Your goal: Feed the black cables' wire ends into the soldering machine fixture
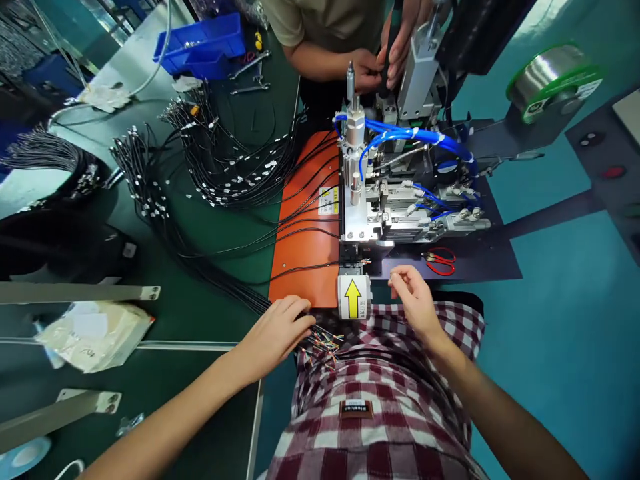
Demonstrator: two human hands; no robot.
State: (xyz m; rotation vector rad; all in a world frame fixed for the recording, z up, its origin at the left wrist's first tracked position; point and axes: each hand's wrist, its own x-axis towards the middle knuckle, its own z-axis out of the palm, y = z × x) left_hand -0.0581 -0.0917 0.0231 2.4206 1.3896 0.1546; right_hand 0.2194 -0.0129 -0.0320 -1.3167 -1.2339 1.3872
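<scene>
My left hand [277, 330] rests on a bundle of black cables [210, 273] at the near edge of the orange mat [305, 227], its fingers curled over them. The cables' stripped coloured wire ends [323, 343] fan out just right of that hand. My right hand [413, 293] hovers beside the machine's white block with a yellow arrow [353, 297], fingertips pinched together; what they hold is too small to make out. The silver machine with blue air hoses [395, 180] stands behind both hands.
Across the bench a person's hands [380, 57] work at the machine's top. Several black cable bundles [225, 160] cover the green bench. Red scissors [440, 261] lie right of the machine. A solder wire spool [553, 77], a blue bin [205, 43] and a plastic bag [95, 333] are nearby.
</scene>
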